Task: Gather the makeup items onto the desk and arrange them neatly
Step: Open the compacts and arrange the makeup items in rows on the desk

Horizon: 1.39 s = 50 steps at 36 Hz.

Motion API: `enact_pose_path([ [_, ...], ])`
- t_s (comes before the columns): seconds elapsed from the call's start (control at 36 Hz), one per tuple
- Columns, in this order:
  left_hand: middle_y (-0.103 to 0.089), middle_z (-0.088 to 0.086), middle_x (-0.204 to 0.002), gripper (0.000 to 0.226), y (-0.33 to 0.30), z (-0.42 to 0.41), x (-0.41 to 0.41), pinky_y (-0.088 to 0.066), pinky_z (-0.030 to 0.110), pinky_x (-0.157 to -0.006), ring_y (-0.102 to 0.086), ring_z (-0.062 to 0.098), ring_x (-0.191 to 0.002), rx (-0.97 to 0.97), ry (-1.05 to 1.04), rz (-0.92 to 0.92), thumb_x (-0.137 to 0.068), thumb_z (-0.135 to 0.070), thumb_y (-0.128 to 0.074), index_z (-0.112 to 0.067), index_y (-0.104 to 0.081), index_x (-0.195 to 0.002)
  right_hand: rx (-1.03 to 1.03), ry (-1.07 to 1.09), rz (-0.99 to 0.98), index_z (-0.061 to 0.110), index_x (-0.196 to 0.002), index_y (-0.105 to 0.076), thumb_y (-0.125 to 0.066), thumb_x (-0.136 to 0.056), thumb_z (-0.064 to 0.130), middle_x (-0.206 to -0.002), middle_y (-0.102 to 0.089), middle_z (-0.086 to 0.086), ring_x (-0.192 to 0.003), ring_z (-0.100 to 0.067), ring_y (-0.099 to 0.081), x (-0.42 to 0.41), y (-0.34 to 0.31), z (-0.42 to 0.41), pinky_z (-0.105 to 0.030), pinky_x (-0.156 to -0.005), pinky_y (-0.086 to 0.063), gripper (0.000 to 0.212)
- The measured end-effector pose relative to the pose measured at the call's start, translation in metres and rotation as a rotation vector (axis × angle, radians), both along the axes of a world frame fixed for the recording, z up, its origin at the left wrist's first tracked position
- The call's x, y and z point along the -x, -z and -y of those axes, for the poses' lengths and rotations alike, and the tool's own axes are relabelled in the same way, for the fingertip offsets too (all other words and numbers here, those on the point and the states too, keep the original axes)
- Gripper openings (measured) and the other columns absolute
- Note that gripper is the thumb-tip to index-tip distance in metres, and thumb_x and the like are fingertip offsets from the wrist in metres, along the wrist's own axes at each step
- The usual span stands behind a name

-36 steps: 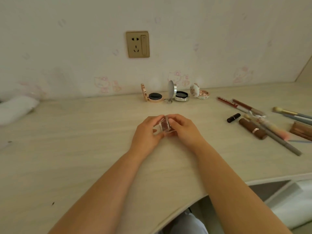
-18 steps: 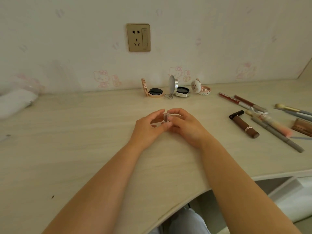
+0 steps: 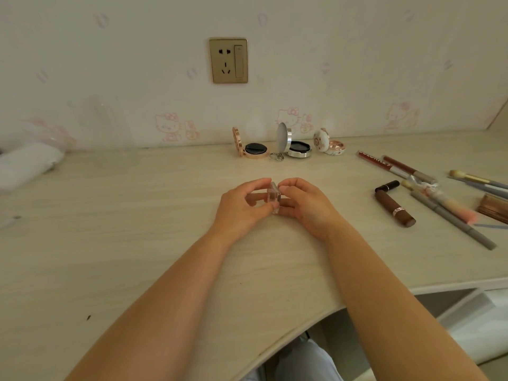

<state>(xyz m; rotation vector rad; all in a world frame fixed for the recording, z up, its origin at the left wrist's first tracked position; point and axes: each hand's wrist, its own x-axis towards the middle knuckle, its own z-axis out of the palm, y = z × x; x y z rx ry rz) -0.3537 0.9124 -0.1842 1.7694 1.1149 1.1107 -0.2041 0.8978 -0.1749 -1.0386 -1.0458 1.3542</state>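
A small clear square case [image 3: 274, 196] stands on edge at the middle of the desk [image 3: 137, 229]. My left hand [image 3: 242, 206] pinches it from the left and my right hand [image 3: 305, 206] holds it from the right. Three open compacts stand in a row by the wall: a rose-gold one [image 3: 251, 148], a silver one [image 3: 292, 145] and a white floral one [image 3: 330, 143]. To the right lie a brown tube [image 3: 394, 209], a small dark lipstick [image 3: 387, 186], two red pencils [image 3: 395, 166], a grey pencil [image 3: 453, 220] and brushes [image 3: 478, 181].
A gold wall socket [image 3: 228, 60] sits above the compacts. A white bundle [image 3: 24, 166] lies at the desk's far left. The desk's front edge curves inward near my right forearm, with an open drawer [image 3: 450, 301] below it on the right. A brown palette [image 3: 494, 207] reaches the right border.
The clear case has been turned from lying tilted to standing on edge between my fingers. Both hands stayed at the desk's middle.
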Motion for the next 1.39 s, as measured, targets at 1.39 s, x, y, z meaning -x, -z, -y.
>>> enact_pose_path([
  [1.39,-0.060,-0.010,-0.117,0.038,-0.0003,-0.0012,0.0029,-0.050,0.011,-0.075,-0.060,-0.002,-0.100,-0.047,-0.087,0.206,-0.081,-0.008,-0.068,-0.032,-0.061,-0.109,0.038,0.021,-0.061,0.001,-0.121,-0.052,-0.048,-0.095,0.007,-0.102,-0.062,-0.010,-0.088,-0.020,-0.061,-0.0034,0.0049,-0.0079,-0.025,-0.072,-0.054,0.027],
])
